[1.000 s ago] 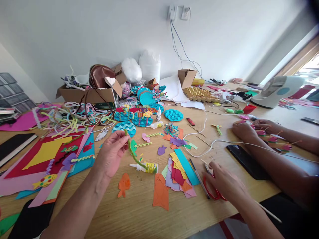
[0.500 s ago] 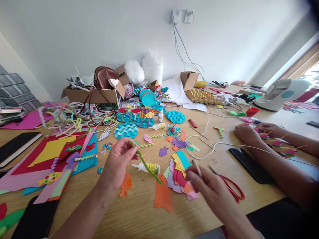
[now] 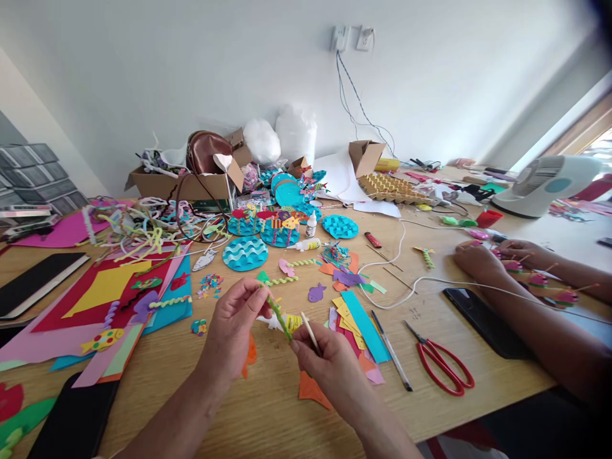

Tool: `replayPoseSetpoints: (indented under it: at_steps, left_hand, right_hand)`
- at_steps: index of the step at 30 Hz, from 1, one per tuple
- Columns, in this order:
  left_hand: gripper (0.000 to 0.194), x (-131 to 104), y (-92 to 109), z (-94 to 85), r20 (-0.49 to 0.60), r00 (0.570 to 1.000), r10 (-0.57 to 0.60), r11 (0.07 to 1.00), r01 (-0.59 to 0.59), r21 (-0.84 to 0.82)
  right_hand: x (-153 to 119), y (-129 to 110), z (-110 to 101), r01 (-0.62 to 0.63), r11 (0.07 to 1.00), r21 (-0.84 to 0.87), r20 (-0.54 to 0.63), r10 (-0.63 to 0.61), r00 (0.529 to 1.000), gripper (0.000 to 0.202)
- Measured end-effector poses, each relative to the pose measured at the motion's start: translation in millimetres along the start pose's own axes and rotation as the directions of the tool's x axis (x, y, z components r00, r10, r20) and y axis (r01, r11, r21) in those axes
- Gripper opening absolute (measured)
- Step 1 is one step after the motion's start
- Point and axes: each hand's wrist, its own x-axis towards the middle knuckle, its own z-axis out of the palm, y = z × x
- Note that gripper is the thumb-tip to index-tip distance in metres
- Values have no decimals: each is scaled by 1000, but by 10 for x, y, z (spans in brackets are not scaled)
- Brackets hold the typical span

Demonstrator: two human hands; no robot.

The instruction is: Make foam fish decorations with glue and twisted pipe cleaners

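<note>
A fuzzy green pipe cleaner (image 3: 281,317) stretches between my two hands above the table. My left hand (image 3: 234,325) pinches its upper end between thumb and fingers. The lower part is at the fingertips of my right hand (image 3: 329,360), which also grips a thin pale stick (image 3: 310,329). Behind the hands lies a glue bottle (image 3: 294,322), partly covered. An orange paper piece (image 3: 313,390) shows beneath my right hand, and an orange fish cutout (image 3: 249,357) is half hidden by my left.
Red-handled scissors (image 3: 444,363), a pen (image 3: 392,350) and stacked paper strips (image 3: 366,325) lie to the right. A co-worker's hands (image 3: 478,261) work beyond a black phone (image 3: 485,322). Coloured sheets (image 3: 157,299) lie left; blue discs (image 3: 245,253) sit further back. A white cable (image 3: 401,255) crosses the table.
My right hand has moved left with the stick, from over the paper strips to the pipe cleaner's lower end. The pen and scissors now show fully. The view has shifted slightly.
</note>
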Motion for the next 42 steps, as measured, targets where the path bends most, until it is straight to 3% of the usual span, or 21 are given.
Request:
replayPoseSetpoints:
  at_steps: [7, 18, 21, 27, 29, 32, 34, 38, 42]
  left_hand:
    - [10, 0, 13, -29, -105, 994, 9, 1000, -10, -6]
    - [17, -19, 26, -84, -96, 982, -163, 977, 147, -152]
    - [16, -42, 30, -85, -99, 987, -126, 984, 111, -142]
    - [11, -61, 21, -49, -146, 986, 82, 990, -97, -100]
    - [10, -53, 34, -47, -128, 991, 39, 989, -57, -137]
    - [14, -45, 90, -57, -81, 994, -70, 976, 51, -214]
    - [15, -48, 137, -62, -68, 993, -101, 966, 81, -247]
    - [14, -81, 195, -44, 2, 990, -141, 955, 137, -262]
    - [18, -117, 200, 4, 61, 976, -208, 949, 217, -228]
  right_hand:
    - [-84, -51, 34, 99, 979, -177, -46, -109, 993, 17]
    - [-133, -10, 53, 148, 943, -297, -124, -192, 974, 17]
    - [-153, 14, 65, 186, 928, -323, -133, -240, 962, 17]
    - [-134, 71, 166, 337, 868, -365, -131, -406, 905, 20]
    - [-122, 79, 184, 361, 846, -393, -141, -444, 885, 20]
    - [-132, 23, 106, 359, 830, -427, -102, -439, 893, 15]
    - [-154, -68, -18, 375, 821, -429, -67, -444, 894, 13]
    - [-173, -307, -277, 404, 796, -451, -76, -486, 871, 27]
    - [-121, -486, -324, 454, 729, -513, -33, -545, 838, 22]
